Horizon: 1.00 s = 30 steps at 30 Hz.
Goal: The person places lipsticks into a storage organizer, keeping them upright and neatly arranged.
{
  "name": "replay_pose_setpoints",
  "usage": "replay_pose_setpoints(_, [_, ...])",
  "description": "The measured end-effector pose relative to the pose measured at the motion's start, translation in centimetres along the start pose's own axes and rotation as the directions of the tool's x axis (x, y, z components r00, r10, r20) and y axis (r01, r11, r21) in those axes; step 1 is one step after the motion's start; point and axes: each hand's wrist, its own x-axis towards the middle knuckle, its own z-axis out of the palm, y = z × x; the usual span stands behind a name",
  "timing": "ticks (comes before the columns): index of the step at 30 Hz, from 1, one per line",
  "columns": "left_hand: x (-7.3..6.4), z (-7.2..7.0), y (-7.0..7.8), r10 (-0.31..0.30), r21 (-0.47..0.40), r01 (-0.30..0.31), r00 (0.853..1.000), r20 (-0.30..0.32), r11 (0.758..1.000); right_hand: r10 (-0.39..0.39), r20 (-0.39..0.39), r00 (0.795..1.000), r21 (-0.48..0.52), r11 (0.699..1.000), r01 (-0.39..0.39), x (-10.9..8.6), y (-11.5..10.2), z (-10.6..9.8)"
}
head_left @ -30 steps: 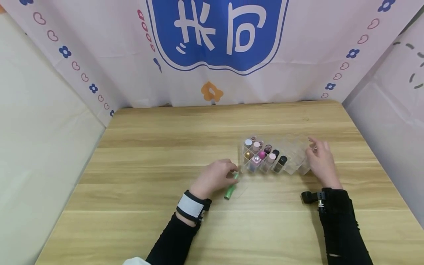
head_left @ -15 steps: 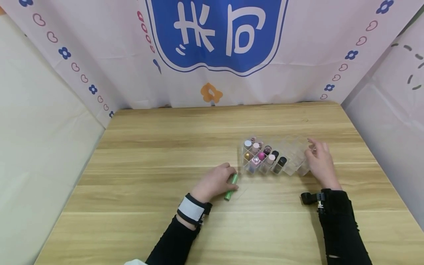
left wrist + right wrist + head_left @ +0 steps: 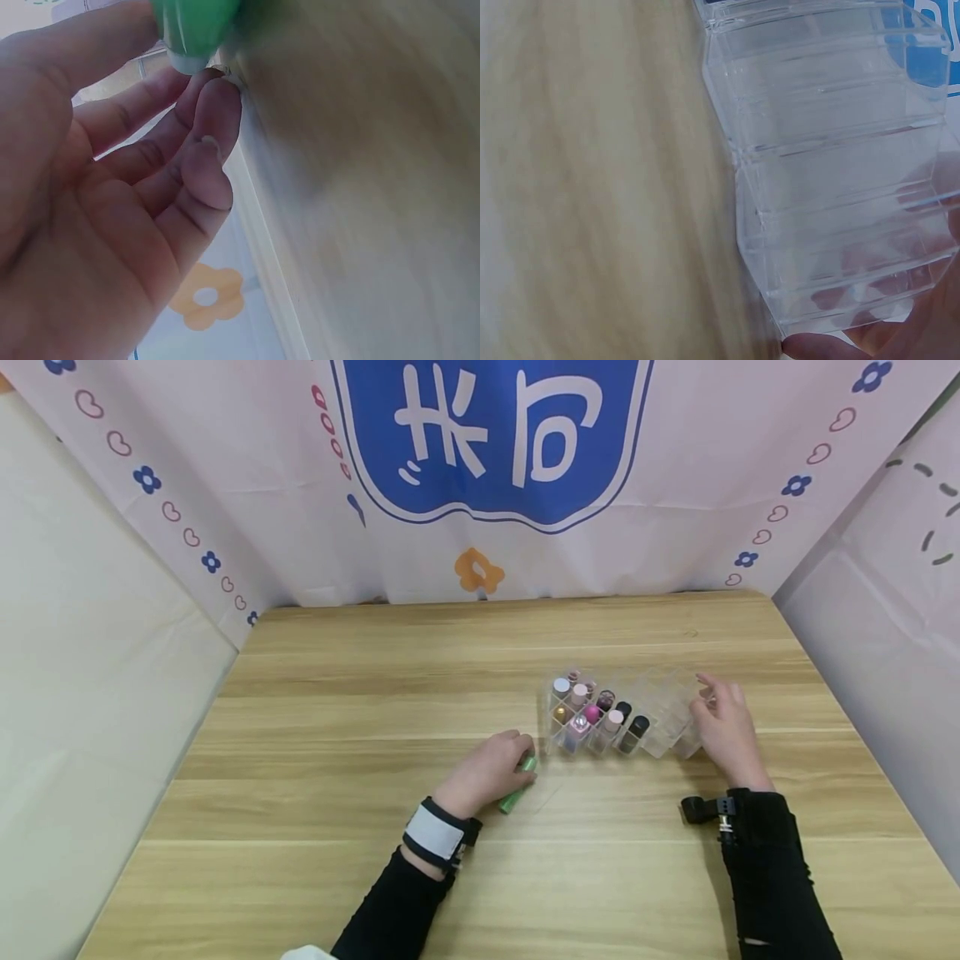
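My left hand [image 3: 489, 772] is low over the table, thumb and fingertips pinching a slim green tube [image 3: 513, 796]. In the left wrist view the tube [image 3: 191, 30] shows a pale end, and the other fingers curl loosely below it. To the right stands a clear, many-celled organizer [image 3: 663, 718]. Several small capped bottles [image 3: 577, 728] fill its left cells, with white, pink, gold and black caps. My right hand [image 3: 727, 731] holds the organizer's right end. Through the clear walls [image 3: 840, 172] in the right wrist view, some of its fingers show behind.
The wooden table [image 3: 360, 693] reaches back to a white cloth [image 3: 675, 527] printed with a blue shield, hearts and flowers. Pale walls stand at left and right. A camera [image 3: 701, 810] on the right wrist sticks out to the left, low over the table.
The near end of the green tube has swung slightly left as my left hand's pinch closed around it. My right hand and the organizer stay where they were.
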Motion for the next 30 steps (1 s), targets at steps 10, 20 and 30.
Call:
replay_pose_setpoints(10, [0.3, 0.0, -0.1, 0.032, 0.007, -0.032, 0.999, -0.042, 0.999, 0.001, 0.007, 1.000, -0.007, 1.000, -0.001, 0.1, -0.1, 0.0])
replay_pose_setpoints(20, [0.1, -0.6, -0.1, 0.125, 0.011, -0.125, 0.981, -0.149, 0.992, -0.006, 0.018, 1.000, -0.007, 1.000, 0.006, 0.2, 0.1, 0.0])
replay_pose_setpoints(30, [-0.2, -1.6, 0.1, 0.171, 0.066, -0.161, 0.959, -0.227, 0.985, -0.008, 0.017, 1.000, 0.003, 1.000, 0.008, 0.0, 0.1, 0.0])
